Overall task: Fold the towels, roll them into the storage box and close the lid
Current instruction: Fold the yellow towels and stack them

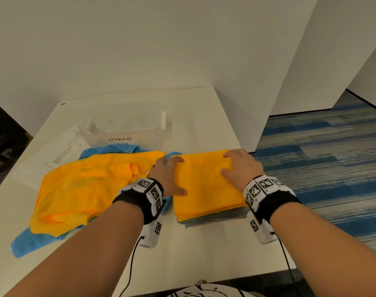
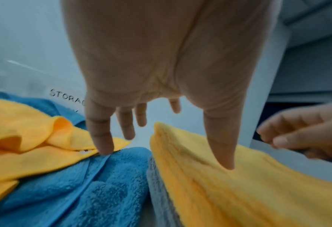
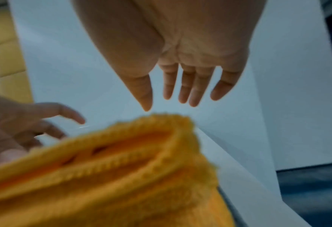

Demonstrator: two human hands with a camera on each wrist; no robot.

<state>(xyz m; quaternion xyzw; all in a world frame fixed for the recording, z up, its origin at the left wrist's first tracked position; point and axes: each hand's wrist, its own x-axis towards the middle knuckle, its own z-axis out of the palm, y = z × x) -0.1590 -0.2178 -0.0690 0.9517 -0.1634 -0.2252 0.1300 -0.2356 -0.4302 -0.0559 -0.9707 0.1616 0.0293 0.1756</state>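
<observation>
While flat on folded yellow towel (image 1: 204,183): L hand (image 1: 169,174), R hand (image 1: 240,168) (fingers spread).

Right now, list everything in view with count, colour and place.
folded towel: one, orange, table's right side, on top of a grey towel
grey towel: one, under the folded towel, only its edges show
loose towel: one, orange, crumpled at left
blue towel: one, under the loose towel
storage box: one, clear, open, behind the towels
lid: one, clear, left of the box
table: one, white
carpet: blue striped, at right
hands: left hand and right hand, both flat on the folded towel
</observation>
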